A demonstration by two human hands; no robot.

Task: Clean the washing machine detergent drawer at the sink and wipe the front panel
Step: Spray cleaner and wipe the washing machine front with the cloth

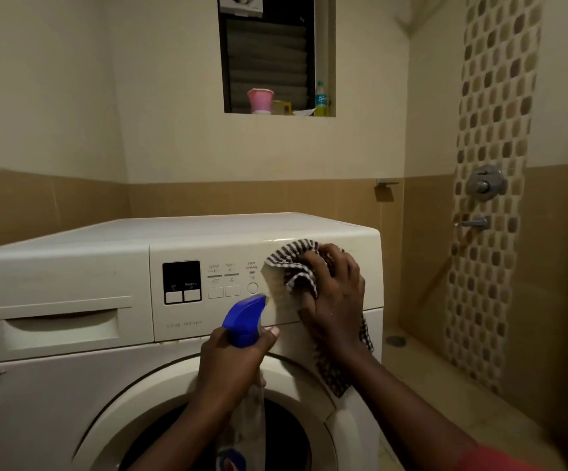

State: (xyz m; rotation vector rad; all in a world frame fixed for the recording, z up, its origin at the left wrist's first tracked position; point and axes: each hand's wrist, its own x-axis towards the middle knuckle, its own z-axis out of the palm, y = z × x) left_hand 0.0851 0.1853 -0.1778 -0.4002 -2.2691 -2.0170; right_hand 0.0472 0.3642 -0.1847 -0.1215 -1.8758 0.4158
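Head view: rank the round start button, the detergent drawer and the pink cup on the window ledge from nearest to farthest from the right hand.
1. Round start button, just left of the right hand.
2. Detergent drawer, far left of the panel.
3. Pink cup, up on the window ledge behind.

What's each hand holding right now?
Left hand: closed around the spray bottle.
Right hand: pressing the checked cloth against the front panel.
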